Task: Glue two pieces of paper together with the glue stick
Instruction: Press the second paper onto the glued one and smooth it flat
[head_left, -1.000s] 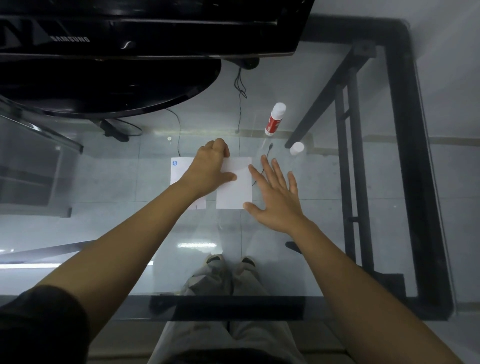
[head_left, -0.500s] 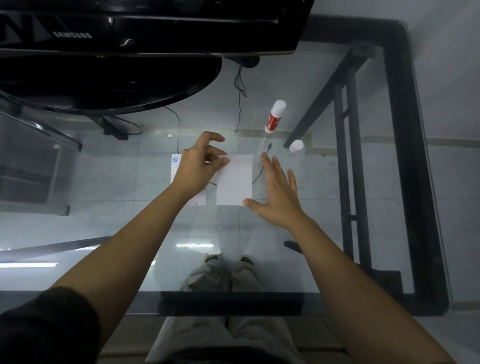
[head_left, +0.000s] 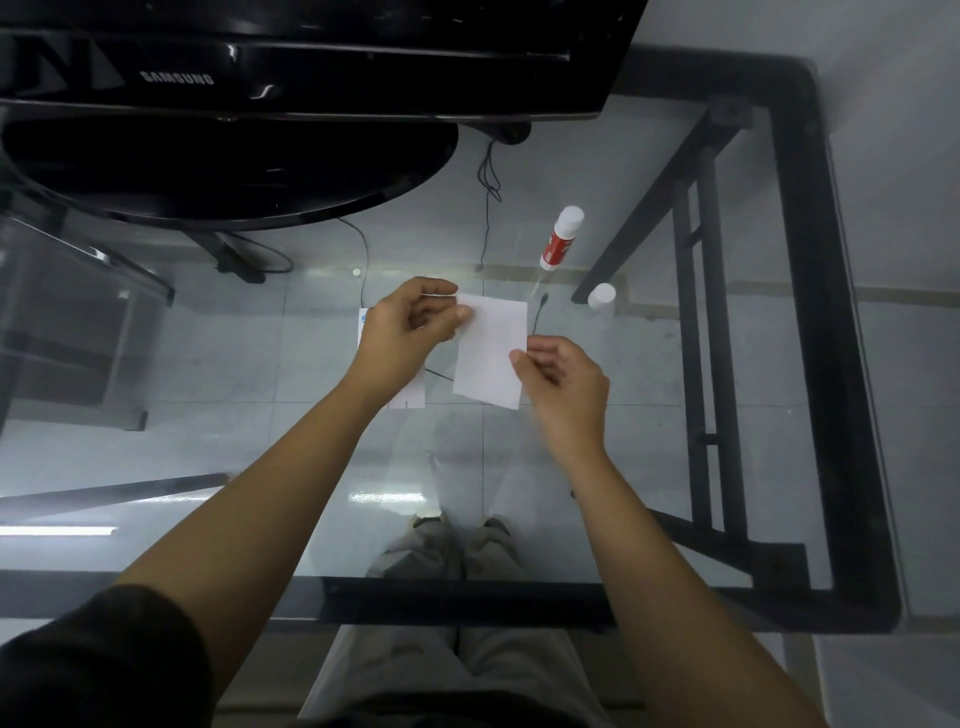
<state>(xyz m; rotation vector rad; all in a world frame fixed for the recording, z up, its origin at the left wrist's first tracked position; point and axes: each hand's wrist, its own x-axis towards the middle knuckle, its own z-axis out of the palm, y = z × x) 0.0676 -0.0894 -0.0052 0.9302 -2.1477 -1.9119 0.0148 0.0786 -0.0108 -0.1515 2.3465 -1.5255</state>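
Note:
A white paper piece (head_left: 491, 353) is lifted slightly off the glass table. My left hand (head_left: 410, 332) pinches its upper left corner, and my right hand (head_left: 563, 379) pinches its right edge. A second white paper (head_left: 413, 397) with a blue mark lies flat on the glass, mostly hidden under my left hand. The red and white glue stick (head_left: 561, 239) stands uncapped beyond the papers, to the right. Its white cap (head_left: 601, 296) rests on the glass nearby.
A black monitor (head_left: 291, 67) and its round base (head_left: 234, 171) fill the back left. The glass table (head_left: 208, 467) has a black metal frame (head_left: 826, 312) along the right and front. A thin cable (head_left: 488, 208) runs behind the papers.
My left hand went from pressing the papers flat to pinching the right paper's corner. My right hand closed from a flat open palm onto the paper's right edge, and the paper lifted.

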